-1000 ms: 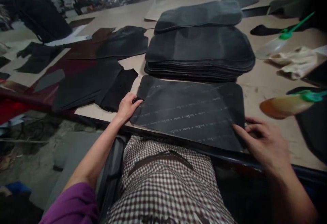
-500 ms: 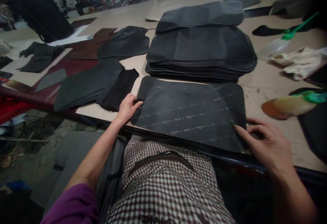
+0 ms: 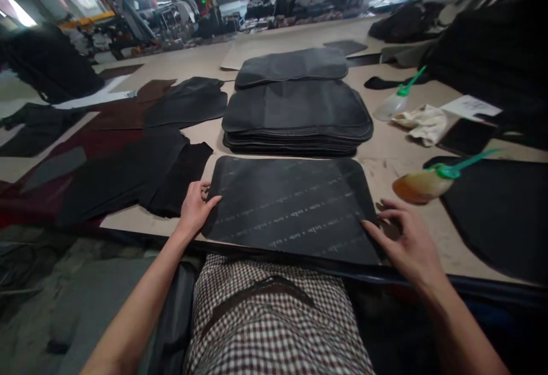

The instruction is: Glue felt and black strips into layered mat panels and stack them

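Observation:
A black leather-like panel (image 3: 282,209) with rounded corners and diagonal rows of pale print lies flat at the table's front edge. At its left edge my left hand (image 3: 196,209) grips it, thumb on top and fingers curled at the side. My right hand (image 3: 405,238) pinches the right edge loosely, its thumb on the printed face; the fingertips are partly hidden. Just behind the panel rises a stack of similar black panels (image 3: 295,109), with another panel (image 3: 293,67) on its far side.
Black cut pieces (image 3: 124,169) lie to the left, near brown sheets (image 3: 115,112). On the right are a squeeze bottle of amber liquid (image 3: 422,185), a paler bottle (image 3: 391,105), a crumpled cloth (image 3: 423,124) and a large black piece (image 3: 505,209).
My view has tilted up and swung right, so more of the room shows. Both hands keep to the panel's two edges, and the panel lies in about the same place on the table.

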Motion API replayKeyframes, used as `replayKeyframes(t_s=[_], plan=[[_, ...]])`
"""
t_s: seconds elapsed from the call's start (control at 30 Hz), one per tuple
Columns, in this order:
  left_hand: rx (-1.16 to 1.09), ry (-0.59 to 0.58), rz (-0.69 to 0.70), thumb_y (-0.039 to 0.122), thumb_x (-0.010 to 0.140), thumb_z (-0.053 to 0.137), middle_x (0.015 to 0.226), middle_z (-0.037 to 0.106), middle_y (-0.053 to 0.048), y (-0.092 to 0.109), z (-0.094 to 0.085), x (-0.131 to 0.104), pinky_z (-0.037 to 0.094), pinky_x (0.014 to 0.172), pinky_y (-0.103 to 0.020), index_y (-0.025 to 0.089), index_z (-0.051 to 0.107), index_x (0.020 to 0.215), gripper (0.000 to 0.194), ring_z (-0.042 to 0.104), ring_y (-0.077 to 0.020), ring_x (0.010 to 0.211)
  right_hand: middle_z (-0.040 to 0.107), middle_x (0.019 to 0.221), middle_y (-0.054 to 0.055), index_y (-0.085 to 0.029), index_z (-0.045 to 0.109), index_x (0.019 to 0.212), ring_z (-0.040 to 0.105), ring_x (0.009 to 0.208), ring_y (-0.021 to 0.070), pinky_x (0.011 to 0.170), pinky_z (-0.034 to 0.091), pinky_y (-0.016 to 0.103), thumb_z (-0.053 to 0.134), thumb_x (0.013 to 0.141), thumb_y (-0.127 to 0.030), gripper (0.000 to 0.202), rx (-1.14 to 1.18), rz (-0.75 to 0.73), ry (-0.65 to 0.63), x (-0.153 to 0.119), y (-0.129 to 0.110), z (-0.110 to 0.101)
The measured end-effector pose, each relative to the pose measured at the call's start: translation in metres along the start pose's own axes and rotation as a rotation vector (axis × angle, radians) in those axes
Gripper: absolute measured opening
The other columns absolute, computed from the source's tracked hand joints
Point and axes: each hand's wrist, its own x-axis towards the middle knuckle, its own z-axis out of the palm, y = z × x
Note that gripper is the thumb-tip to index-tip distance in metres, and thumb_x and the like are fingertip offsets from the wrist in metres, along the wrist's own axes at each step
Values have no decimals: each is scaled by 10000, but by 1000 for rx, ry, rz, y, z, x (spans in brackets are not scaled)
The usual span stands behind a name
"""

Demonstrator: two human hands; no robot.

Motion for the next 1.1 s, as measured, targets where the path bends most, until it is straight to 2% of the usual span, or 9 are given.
replayKeyframes(t_s=[0.1,0.23,0.33,0.43,0.6,0.73,0.87,1.0,1.1], plan=[[42,56,74,389,889,743,1296,534,-114,-3,2,-3,548,944,-394,221,546,1301,487,600,-238,1075,542,1414,218,-188,573,1289,523,1330,392,1105,445,577,588,941,-673,597,-27,-14,-11,1,2,-1],[170,49,153,360,978,608,1395,521,-167,-1,3,-6,477,1099,-513,207,530,1352,411,495,-314,1306,480,1533,157,-243,491,1491,473,1393,382,1147,398,599,471,1023,-560,565,-92,-101,-109,1,3,1],[225,15,173,382,1016,528,1466,503,-181,8,2,-1,441,1136,-545,205,486,1434,456,487,-325,1351,499,1548,100,-257,529,1471,463,1406,357,1149,394,582,427,1065,-418,449,-165,-155,-164,0,-2,2],[237,-84,263,480,1027,486,1593,429,-162,18,5,12,392,1186,-538,225,389,1543,584,418,-327,1465,556,1512,65,-258,564,1434,467,1398,328,1121,414,558,413,1079,-336,393,-230,-140,-202,-2,-11,0],[301,-300,460,565,1046,341,1711,274,-144,22,28,51,289,1237,-572,207,241,1643,704,258,-324,1578,542,1529,62,-233,577,1424,446,1419,296,1125,414,528,403,1081,-277,387,-250,-83,-246,0,-23,-5],[373,-332,517,568,1039,302,1699,299,-154,17,48,73,291,1224,-585,189,324,1623,697,273,-327,1575,541,1529,67,-222,583,1426,433,1428,286,1140,407,525,387,1088,-288,397,-244,-43,-273,2,-27,-9],[438,-341,518,549,1035,320,1685,324,-165,10,58,77,269,1227,-599,185,377,1603,677,299,-327,1566,531,1537,68,-256,573,1450,433,1435,288,1142,413,537,368,1086,-315,422,-248,-31,-324,2,-27,-12],[461,-361,469,548,1039,353,1694,298,-168,16,55,74,232,1232,-616,202,376,1604,663,285,-328,1572,511,1535,127,-220,597,1412,441,1432,333,1138,426,550,347,1093,-473,478,-303,-15,-340,14,-27,-12],[470,-361,414,592,1033,368,1696,281,-189,36,47,69,202,1235,-633,190,369,1604,699,265,-347,1576,499,1516,210,-128,590,1394,451,1422,376,1136,430,558,328,1081,-537,578,-330,-58,-277,43,-31,-2]])
